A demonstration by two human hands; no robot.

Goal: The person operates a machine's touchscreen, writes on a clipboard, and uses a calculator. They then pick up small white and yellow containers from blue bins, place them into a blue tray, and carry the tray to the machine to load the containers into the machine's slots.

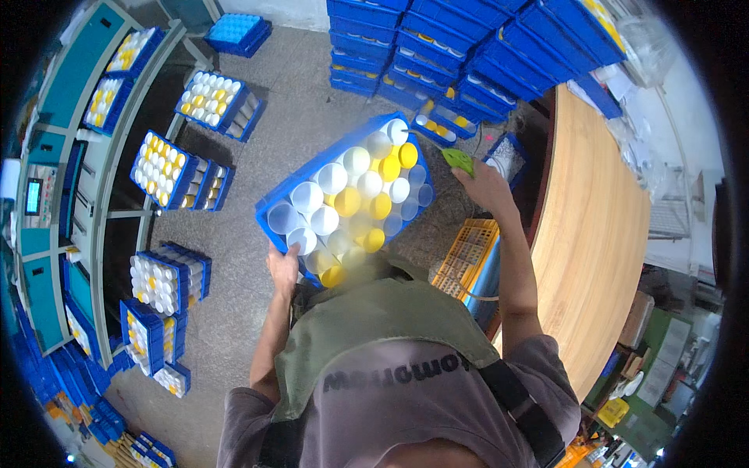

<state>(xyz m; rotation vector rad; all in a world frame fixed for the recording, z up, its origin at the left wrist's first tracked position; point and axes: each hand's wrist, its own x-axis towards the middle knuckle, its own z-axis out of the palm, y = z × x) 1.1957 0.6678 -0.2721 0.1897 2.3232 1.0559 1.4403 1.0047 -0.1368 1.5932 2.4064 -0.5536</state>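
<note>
In front of my body a blue crate [328, 164] is tilted, packed with several round, cup-like cylinders, white [333, 179] and yellow [347, 202]. My left hand [284, 268] is closed on the crate's near left corner, thumb over the rim. To the right of the crate, my right hand [485, 189] is wrapped round a green air blow gun [459, 161]. A thin nozzle seems to reach from it toward the crate's far right corner. The cylinders nearest my apron look hazy.
Blue crates of similar cylinders [158, 169] stand on the floor at left, beside a teal machine [58, 164]. Tall blue crate stacks [437, 58] rise at the back. A wooden table [591, 234] and a yellow basket [466, 253] with a thin hose are on my right.
</note>
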